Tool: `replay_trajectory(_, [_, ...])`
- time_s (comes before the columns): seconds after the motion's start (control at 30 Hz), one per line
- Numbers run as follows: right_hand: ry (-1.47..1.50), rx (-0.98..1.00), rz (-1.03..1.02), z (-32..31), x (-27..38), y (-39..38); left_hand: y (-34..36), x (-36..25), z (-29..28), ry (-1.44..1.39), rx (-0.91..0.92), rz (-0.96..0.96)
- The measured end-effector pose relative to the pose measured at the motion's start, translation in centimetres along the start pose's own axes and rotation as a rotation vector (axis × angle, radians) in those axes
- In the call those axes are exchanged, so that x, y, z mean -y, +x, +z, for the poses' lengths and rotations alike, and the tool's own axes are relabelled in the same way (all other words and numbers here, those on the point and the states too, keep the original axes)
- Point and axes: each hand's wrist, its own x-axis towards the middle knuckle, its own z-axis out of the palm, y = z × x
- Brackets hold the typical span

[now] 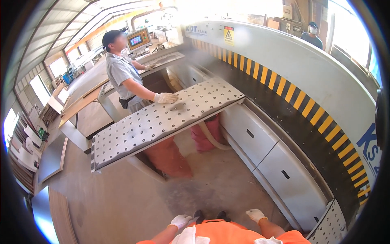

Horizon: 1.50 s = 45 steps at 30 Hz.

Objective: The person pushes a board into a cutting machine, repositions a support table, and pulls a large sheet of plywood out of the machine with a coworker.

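My left hand [180,221] and my right hand [255,215], both in white gloves, hang low beside my dark shoes [199,216] with loosely open fingers and nothing visible in them. Ahead of me a perforated air-float table [134,130] juts out from a long grey machine [292,61] with yellow and black hazard stripes. The machine's lower panels [288,187] run nearest my right hand. A co-worker [122,77] in a cap and grey shirt stands behind the table, one gloved hand [164,97] resting on it.
A screen console [139,40] is beside the co-worker. Red bags [162,160] and a hose [215,138] lie under the table. Board stacks [61,211] stand at left, another perforated table [325,227] is at lower right. Another person [310,40] is behind the machine.
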Motion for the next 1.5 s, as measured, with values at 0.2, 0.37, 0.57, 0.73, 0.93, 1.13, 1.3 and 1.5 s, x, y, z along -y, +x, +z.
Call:
replay_trajectory(0.2, [0.011,-0.092,0.036,-0.6,-3.8,-1.8,0.6,-3.4,3.0,0.003,0.018,0.208])
replay_trajectory(0.37, [0.033,-0.046,0.062,-2.1,-6.8,-2.9,0.9,-6.8,3.9,-0.007,-0.084,0.162])
replay_trajectory(0.57, [-0.088,-0.003,0.215,-4.1,-5.2,-0.9,-0.6,-5.7,5.6,-0.092,-0.155,0.097])
replay_trajectory(0.73, [-0.137,0.047,0.082,-5.7,-6.5,1.7,-2.9,-5.2,7.1,-0.103,-0.039,-0.057])
replay_trajectory(0.93, [-0.139,0.028,-0.055,-7.4,-3.3,2.2,-3.1,-2.7,9.9,-0.160,-0.071,-0.073])
replay_trajectory(1.13, [-0.113,0.051,-0.057,-6.7,-3.3,2.1,-3.8,-3.8,8.1,-0.158,-0.074,-0.066])
replay_trajectory(1.3, [-0.140,0.075,-0.046,-6.3,-1.8,0.4,-3.8,-5.1,6.6,-0.155,-0.080,-0.033])
replay_trajectory(1.5, [-0.126,0.072,-0.015,-6.3,-1.2,0.3,-3.4,-4.6,6.5,-0.119,-0.071,-0.017])
